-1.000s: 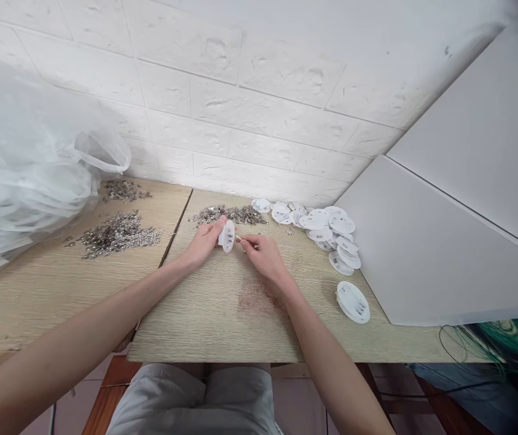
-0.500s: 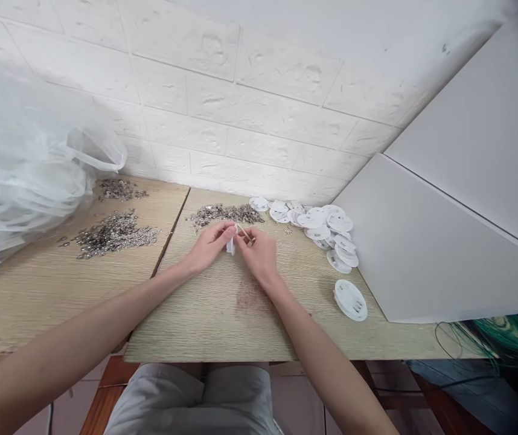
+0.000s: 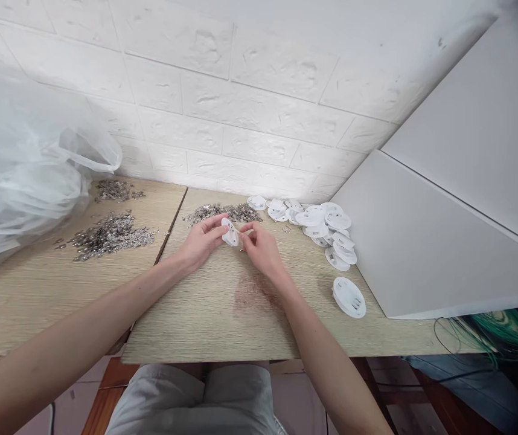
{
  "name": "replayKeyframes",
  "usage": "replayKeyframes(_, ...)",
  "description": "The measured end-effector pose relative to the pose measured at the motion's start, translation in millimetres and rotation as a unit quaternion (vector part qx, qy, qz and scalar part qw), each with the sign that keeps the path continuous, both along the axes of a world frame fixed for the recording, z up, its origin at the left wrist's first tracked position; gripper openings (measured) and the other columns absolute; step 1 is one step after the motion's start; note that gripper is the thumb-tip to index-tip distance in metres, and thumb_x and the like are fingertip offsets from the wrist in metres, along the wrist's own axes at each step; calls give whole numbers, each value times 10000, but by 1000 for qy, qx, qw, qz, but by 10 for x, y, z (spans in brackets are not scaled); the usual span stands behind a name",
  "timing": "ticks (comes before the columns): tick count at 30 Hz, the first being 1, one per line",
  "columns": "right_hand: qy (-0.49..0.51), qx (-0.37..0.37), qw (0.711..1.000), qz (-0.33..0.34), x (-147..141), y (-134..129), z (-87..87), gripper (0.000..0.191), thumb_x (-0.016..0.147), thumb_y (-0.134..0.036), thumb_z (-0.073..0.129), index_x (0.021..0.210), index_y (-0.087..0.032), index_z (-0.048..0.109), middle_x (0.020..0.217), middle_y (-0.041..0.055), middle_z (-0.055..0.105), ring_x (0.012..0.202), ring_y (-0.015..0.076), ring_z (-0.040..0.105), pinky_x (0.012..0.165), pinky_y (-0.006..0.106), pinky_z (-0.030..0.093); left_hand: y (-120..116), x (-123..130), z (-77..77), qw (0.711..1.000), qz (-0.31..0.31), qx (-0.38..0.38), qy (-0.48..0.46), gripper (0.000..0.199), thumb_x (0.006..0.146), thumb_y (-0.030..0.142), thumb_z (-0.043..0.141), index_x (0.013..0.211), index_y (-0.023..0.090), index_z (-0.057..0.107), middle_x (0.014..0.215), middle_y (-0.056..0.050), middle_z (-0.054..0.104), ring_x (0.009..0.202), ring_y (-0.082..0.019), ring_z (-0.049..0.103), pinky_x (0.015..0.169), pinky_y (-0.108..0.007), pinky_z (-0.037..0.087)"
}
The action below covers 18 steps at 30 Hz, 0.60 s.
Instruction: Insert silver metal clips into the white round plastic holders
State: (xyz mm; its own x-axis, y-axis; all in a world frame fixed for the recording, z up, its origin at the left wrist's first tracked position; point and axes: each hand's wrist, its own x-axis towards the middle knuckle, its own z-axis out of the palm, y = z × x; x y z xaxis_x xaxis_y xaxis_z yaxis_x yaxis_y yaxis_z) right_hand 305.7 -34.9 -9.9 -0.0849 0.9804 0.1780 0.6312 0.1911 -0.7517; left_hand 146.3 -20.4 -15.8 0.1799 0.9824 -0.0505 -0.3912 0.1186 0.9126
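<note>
My left hand point(image 3: 204, 243) is closed on a white round plastic disc point(image 3: 229, 233), its thumb and fingers pinching the edge. The disc is tilted, and small dark slots or metal bits show on its face. My right hand point(image 3: 260, 246) is pinched at the disc's right side, on a thin pale stick point(image 3: 238, 231) whose tip meets the disc. Just behind the hands lies a heap of small metal pieces point(image 3: 243, 212). To the right of my right hand sits a tiny group of metal pieces point(image 3: 287, 229).
Several white discs point(image 3: 313, 216) are piled along the wall, and a short disc stack point(image 3: 348, 297) stands nearer me. Two metal-part heaps point(image 3: 109, 235) lie left of the table seam. A clear plastic bag point(image 3: 23, 175) bulges at left; a white panel point(image 3: 404, 241) borders the right.
The disc has turned from edge-on to show its face. My right hand has shifted slightly right and away from my left. The view has shifted a little.
</note>
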Motion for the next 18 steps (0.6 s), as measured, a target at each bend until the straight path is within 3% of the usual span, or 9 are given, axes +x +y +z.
replayKeyframes(6, -47, -2, 999, -6, -103, -30, -26, 93, 888, -253, 503, 917, -211, 580, 741, 2, 669, 639, 151, 571, 571, 243, 325, -12, 56, -82, 1000, 15, -6, -3, 487, 563, 74, 689, 1045, 140, 688, 921, -52, 657, 825, -169, 613, 759, -310, 480)
replayKeyframes(9, -53, 4, 998, -17, -166, -46, -36, 100, 907, -254, 485, 924, -207, 571, 783, 17, 678, 659, 157, 578, 584, 249, 327, -11, 73, -118, 1000, 30, 2, -3, 445, 577, 127, 727, 1021, 153, 703, 936, -59, 673, 829, -175, 617, 763, -318, 476)
replayKeyframes(14, -45, 17, 998, -31, -243, -57, -80, 129, 930, -258, 447, 958, -202, 560, 807, 26, 675, 698, 168, 594, 630, 262, 355, -29, 111, -141, 999, 29, 39, -8, 351, 617, 248, 773, 955, 167, 722, 1104, -89, 678, 992, -208, 611, 877, -340, 457)
replayKeyframes(18, -32, 37, 998, -48, -296, -74, -129, 135, 938, -265, 430, 961, -204, 549, 794, 17, 668, 698, 170, 593, 642, 267, 360, -29, 154, -181, 998, 25, 65, 11, 306, 687, 345, 734, 934, 166, 713, 969, -75, 706, 902, -195, 632, 821, -322, 474)
